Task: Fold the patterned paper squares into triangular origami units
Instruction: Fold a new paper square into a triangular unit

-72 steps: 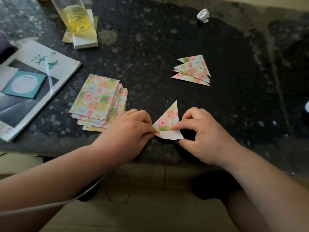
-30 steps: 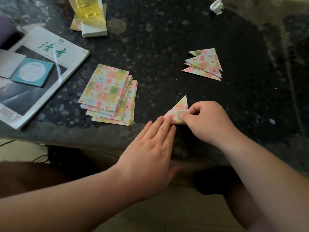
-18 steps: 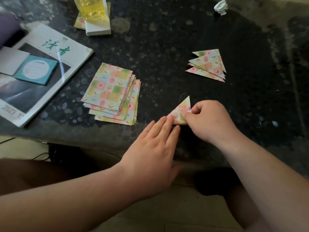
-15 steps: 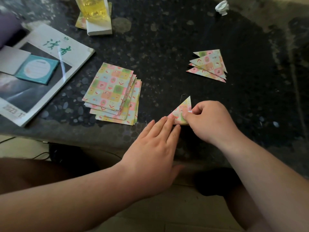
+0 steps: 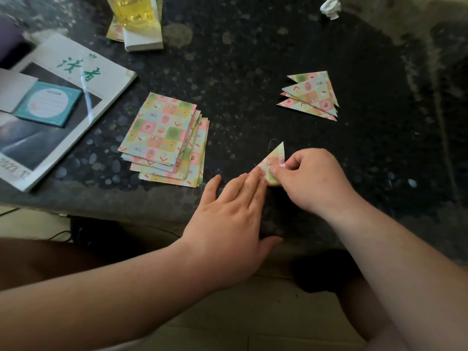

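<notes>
Two hands are working on one small triangle unit [image 5: 274, 157] nr the front edge of the dark stone table [image 5: 240, 67]. The left hand [image 5: 228, 219] is lying flat, fingers straight & close together, w/ its fingertips [image 5: 257, 171] pressing down on the unit's lower-left edge; it is gripping nothing. The right hand [image 5: 312, 181] is curling its fingers & pinching the unit's right side, covering the lower-right corner. The unit is lying on the table, tip pointing away from the person.

A stack of patterned squares [image 5: 164, 138] is sitting fanned out to the left of the unit, apart from both hands. A pile of finished triangles [image 5: 311, 97] is resting farther back & to the right, well apart from the hands; the pieces are overlapping, so can't tell the count.

At far left a magazine [image 5: 76, 72] is lying w/ a teal card [image 5: 48, 103] on top. At the back a glass of yellow liquid [image 5: 134, 8] is standing on a white box [image 5: 144, 39], & a crumpled white scrap [image 5: 329, 7] is sitting at the far right.
</notes>
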A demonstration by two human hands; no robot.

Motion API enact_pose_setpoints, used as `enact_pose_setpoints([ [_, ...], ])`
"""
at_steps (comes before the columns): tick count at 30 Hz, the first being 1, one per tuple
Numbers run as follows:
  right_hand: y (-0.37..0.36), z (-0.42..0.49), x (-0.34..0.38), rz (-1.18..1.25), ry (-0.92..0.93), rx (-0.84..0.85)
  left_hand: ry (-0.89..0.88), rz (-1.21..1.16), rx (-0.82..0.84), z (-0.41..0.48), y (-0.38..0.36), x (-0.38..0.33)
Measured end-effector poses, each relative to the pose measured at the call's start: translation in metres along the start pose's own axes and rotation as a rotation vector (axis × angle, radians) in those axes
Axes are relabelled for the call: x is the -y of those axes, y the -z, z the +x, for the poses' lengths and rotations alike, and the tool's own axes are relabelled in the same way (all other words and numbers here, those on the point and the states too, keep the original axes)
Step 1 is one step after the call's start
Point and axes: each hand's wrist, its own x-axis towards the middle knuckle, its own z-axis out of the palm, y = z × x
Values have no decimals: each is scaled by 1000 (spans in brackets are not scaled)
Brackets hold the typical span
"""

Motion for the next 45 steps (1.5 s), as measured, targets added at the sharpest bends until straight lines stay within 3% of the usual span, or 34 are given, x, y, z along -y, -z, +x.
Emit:
enact_pose_setpoints([
  [35, 17, 4, 1, -17, -23, 114, -2, 69, -19, 2, -6, -6],
  [45, 35, 9, -4, 4, 31, 220, -2, 91, -31, 2, -3, -9],
])
